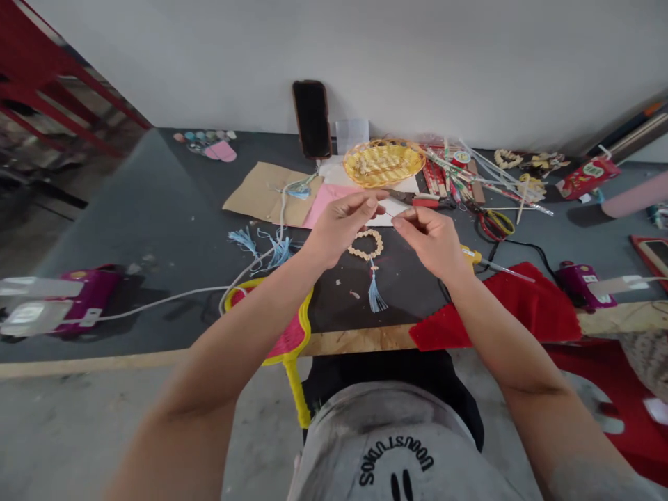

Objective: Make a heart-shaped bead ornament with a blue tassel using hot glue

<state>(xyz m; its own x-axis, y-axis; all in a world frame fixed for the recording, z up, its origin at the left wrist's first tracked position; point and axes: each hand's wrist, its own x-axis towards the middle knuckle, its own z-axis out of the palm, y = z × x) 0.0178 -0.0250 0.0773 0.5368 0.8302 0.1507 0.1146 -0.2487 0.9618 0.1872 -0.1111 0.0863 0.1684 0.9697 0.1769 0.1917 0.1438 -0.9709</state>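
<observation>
Both my hands are raised over the dark table, fingertips close together. My left hand pinches one end of something thin, like a wire or thread, and my right hand pinches its other end. Just below them a beige beaded loop lies on the table, with a light blue tassel hanging toward the table's front edge. Pliers with red handles rest behind my hands. More blue tassels lie left of the loop, beside a pale cable.
Behind are a yellow woven basket, a phone against the wall, and brown paper. Scissors, a yellow glue gun and red cloth lie right. A pink-and-yellow fan-shaped item overhangs the front edge.
</observation>
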